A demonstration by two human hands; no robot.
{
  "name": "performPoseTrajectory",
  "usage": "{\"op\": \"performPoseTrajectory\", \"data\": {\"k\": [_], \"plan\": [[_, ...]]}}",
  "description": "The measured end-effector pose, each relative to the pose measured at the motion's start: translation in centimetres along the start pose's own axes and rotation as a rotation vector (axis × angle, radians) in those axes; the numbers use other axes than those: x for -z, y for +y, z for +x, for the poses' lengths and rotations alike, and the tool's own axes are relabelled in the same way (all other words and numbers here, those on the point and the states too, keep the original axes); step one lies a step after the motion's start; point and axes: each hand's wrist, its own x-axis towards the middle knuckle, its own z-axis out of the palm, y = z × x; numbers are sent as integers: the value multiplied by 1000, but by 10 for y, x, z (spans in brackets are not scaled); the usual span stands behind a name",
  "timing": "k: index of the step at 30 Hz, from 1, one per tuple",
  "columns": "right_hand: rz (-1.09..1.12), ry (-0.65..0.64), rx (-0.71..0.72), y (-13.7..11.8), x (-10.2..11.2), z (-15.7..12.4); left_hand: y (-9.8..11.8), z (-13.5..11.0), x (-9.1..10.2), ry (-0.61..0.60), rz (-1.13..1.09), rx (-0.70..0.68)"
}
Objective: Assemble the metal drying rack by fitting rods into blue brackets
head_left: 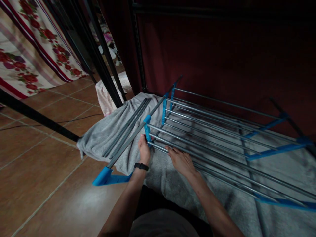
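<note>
A rack of thin metal tubes (209, 144) with blue plastic brackets lies on a grey blanket (170, 200). My left hand (144, 149), with a black band at the wrist, is closed against the near left blue bracket (147, 131); some of its fingers are hidden behind it. Beside it, my right hand (180, 159) curls its fingers over a lower metal tube (158, 147) near that bracket. A grey pole (130, 140) runs through the left brackets down to a blue end piece (108, 177) at the front.
Several loose grey tubes (127, 128) lie on the blanket at left. Black metal posts (103, 56) stand behind them, and a dark bar (39, 115) crosses the tiled floor (49, 177). A dark red panel (217, 56) closes off the back. A floral curtain (37, 42) hangs at upper left.
</note>
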Motion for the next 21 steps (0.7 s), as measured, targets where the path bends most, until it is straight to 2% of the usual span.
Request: {"op": "performPoseTrajectory", "data": {"k": [6,11,16,21], "plan": [[28,-9,-5,0,0,0,4,11,-8,-83,28,105],[44,-13,-4,0,2,0,7,11,-14,-5,-43,164],[58,-12,-21,-3,1,1,4,12,-17,22,-41,189],[62,32,31,-11,-3,9,4,13,-20,54,-62,185]]}}
